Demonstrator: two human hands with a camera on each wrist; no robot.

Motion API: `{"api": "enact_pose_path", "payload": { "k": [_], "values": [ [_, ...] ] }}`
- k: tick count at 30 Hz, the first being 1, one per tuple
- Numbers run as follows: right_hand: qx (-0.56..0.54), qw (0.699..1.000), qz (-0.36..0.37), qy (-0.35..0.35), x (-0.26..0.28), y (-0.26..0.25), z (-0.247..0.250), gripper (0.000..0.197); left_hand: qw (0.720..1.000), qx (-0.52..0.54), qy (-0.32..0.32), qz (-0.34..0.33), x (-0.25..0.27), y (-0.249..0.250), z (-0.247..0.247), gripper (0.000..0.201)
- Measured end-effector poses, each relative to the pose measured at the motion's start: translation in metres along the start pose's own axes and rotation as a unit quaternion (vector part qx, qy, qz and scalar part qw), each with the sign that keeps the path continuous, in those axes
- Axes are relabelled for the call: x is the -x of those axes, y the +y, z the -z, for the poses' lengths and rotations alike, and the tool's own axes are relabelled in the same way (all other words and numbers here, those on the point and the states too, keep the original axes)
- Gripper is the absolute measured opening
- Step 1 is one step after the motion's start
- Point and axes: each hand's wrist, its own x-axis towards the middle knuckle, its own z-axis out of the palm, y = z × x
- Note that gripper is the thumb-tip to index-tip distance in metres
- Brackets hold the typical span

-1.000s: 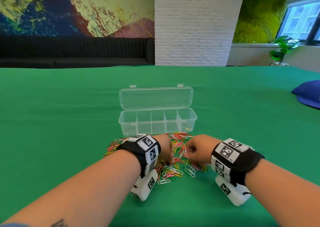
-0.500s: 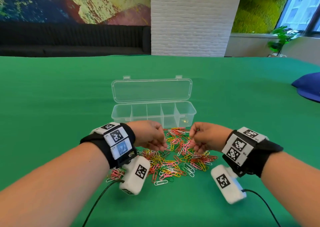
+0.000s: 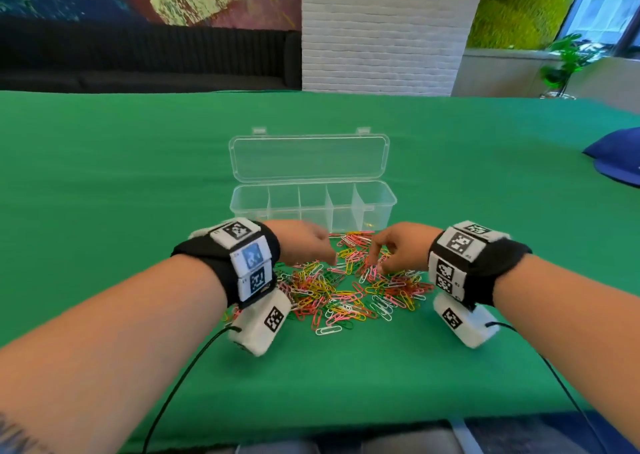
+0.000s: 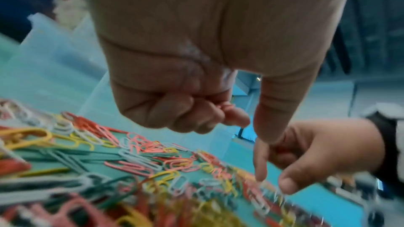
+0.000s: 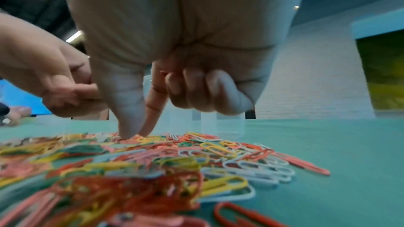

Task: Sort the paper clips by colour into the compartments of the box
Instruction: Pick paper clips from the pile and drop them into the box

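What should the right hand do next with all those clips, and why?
Probably pinch shut on one clip and lift it. The right hand has thumb and forefinger tips down on the paper clip pile, and the open box behind looks nearly empty.

We are working over a table (image 3: 104, 183) covered in green cloth. Lying directly on it, we are seeing a clear plastic box (image 3: 313, 208) with its lid folded back, a heap of coloured paper clips (image 3: 346, 291) just in front of the box, and a blue cap (image 3: 616, 159) sitting far right.
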Motion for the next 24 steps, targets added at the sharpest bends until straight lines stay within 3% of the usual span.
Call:
{"api": "enact_pose_path", "payload": {
  "k": [2, 6, 12, 20, 24],
  "values": [
    [0.039, 0.999, 0.008, -0.003, 0.002, -0.002, -0.003, 0.02, 0.997, -0.07, 0.023, -0.005, 0.001, 0.001, -0.005, 0.02],
    [0.089, 0.996, 0.006, -0.002, 0.006, -0.007, -0.005, 0.018, 0.993, -0.106, 0.05, -0.021, 0.001, 0.009, -0.009, 0.016],
    [0.114, 0.993, 0.018, -0.009, -0.001, -0.008, -0.004, 0.016, 0.983, -0.178, 0.029, -0.026, -0.011, 0.023, -0.012, 0.019],
    [0.081, 0.997, 0.015, 0.003, -0.009, 0.004, -0.006, 0.022, 0.98, -0.195, 0.017, -0.027, -0.031, 0.024, -0.016, 0.01],
    [0.059, 0.998, -0.01, -0.004, -0.013, 0.013, -0.002, 0.013, 0.986, -0.165, -0.016, -0.015, -0.032, 0.017, -0.016, 0.006]
  ]
}}
